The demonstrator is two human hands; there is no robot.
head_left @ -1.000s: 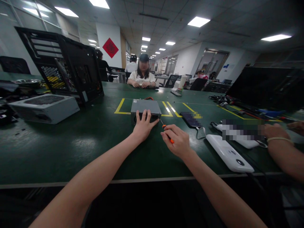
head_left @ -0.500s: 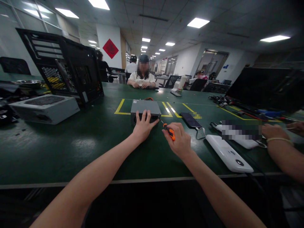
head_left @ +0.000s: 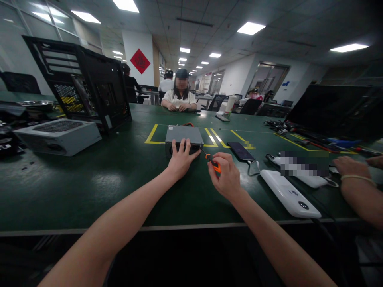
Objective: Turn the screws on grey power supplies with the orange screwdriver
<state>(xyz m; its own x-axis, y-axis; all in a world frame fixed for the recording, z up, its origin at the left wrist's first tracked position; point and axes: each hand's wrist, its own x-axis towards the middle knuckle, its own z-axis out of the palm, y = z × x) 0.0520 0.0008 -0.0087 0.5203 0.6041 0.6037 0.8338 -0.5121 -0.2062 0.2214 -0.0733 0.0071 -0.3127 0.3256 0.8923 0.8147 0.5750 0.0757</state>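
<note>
In the middle of the table sits a grey computer power supply, a few coloured wires at its far side. My left hand holds it by the near face, with fingers spread, tips at the top edge and thumb near the right corner. My right hand is closed around an orange-and-black screwdriver. The thin shaft points to the power supply's near right corner, close to my left thumb. Whether the tip sits in a screw is too small to tell.
An open black computer case and a second power supply stand left. To the right lie a phone, a white power bank and cables. A co-worker's hand is at the far right; a person sits opposite.
My hands, the power supply and the screwdriver keep nearly the same places; my right fingers have shifted slightly on the handle. The co-worker's hand at right has moved a little rightward.
</note>
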